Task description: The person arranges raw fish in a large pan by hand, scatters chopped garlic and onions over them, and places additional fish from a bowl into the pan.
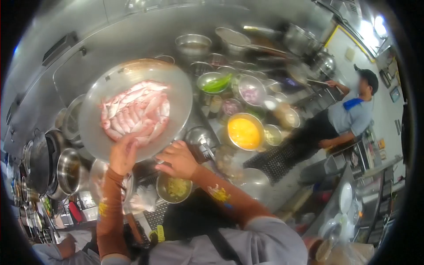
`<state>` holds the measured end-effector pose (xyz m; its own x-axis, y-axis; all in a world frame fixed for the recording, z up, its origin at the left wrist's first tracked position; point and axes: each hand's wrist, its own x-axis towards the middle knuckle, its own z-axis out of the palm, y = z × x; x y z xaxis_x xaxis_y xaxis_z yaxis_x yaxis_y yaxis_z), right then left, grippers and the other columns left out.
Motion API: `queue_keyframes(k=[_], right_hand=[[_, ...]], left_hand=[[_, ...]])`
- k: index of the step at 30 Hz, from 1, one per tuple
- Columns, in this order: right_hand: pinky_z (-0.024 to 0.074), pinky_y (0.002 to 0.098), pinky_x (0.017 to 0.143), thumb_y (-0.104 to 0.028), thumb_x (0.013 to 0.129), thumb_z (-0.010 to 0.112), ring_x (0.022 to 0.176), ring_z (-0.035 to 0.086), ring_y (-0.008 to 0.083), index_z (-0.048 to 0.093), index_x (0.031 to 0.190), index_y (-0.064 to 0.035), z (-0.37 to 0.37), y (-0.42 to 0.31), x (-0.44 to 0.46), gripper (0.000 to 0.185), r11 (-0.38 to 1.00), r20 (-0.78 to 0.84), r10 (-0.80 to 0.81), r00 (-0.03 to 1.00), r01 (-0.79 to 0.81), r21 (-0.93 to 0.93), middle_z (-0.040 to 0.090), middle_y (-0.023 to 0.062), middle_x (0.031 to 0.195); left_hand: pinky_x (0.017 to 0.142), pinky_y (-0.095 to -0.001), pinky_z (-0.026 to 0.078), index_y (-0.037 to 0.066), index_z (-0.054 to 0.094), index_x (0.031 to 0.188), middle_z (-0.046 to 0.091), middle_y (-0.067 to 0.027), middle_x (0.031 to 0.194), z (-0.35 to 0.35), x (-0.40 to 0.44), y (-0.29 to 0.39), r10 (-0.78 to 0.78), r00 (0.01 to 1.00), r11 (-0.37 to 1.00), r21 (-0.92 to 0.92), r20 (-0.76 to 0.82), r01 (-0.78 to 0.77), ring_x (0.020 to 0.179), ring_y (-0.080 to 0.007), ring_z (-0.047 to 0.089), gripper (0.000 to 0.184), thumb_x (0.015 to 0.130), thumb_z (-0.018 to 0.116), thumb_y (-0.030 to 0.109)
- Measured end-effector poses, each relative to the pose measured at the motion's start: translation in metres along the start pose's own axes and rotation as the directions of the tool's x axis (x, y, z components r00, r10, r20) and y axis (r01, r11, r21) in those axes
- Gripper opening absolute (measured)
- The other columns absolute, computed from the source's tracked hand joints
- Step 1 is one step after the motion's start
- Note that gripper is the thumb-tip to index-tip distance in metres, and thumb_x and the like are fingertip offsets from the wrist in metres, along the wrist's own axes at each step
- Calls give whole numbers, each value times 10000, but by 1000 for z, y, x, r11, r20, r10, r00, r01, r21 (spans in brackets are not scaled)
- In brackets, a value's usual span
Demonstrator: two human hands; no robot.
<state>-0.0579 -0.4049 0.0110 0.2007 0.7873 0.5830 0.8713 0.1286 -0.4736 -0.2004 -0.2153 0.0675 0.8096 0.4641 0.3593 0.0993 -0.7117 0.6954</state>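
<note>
Dipping into the wide pan (182, 95), my left hand (124, 152) meets the pink fish (137, 110), grip unclear; my right hand (178, 160) hovers half open beside the rim.

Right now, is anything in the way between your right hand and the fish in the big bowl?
Only the side of the big bowl: the right hand is at its rim, and the fish lie inside. Nothing visible blocks the left hand; its fingers reach over the fish nearest it.
</note>
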Motion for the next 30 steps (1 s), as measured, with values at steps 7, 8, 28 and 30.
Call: queue_keyframes(k=[7, 8, 28, 30], right_hand=[[458, 410, 953, -278, 854, 720, 1022, 605, 330, 685, 1109, -59, -44, 10, -26, 338, 979, -224, 160, 962, -125, 163, 654, 147, 1088], [480, 404, 914, -266, 860, 718, 994, 620, 327, 686, 1097, -54, -54, 16, -36, 320, 960, -232, 245, 941, -203, 192, 659, 153, 1070], [485, 329, 539, -437, 921, 621, 543, 632, 194, 683, 794, 35, 13, 18, -151, 493, 440, 670, 614, 418, -885, 149, 624, 96, 601], [471, 329, 496, -407, 915, 635, 503, 617, 198, 662, 757, 57, 42, 25, -151, 490, 346, 661, 669, 341, -929, 129, 609, 94, 577]], left_hand=[[722, -319, 522, 13, 619, 1197, 699, -167, 989, 60, -17, 35, 100, 994, 994, 56, -40, -97, 813, -219, 674, 278, 946, 583, 126], [727, -326, 524, 11, 619, 1198, 699, -177, 1002, 69, -17, 35, 133, 990, 986, 109, -36, -128, 816, -230, 677, 281, 945, 583, 129], [693, -463, 527, 65, 653, 1046, 682, -168, 809, 130, -22, 46, -51, 987, 950, 296, -152, 95, 754, -372, 664, 230, 925, 588, 249], [700, -467, 528, 65, 653, 1041, 682, -175, 819, 128, -22, 45, -52, 989, 944, 317, -135, 93, 765, -372, 664, 233, 925, 586, 256]])
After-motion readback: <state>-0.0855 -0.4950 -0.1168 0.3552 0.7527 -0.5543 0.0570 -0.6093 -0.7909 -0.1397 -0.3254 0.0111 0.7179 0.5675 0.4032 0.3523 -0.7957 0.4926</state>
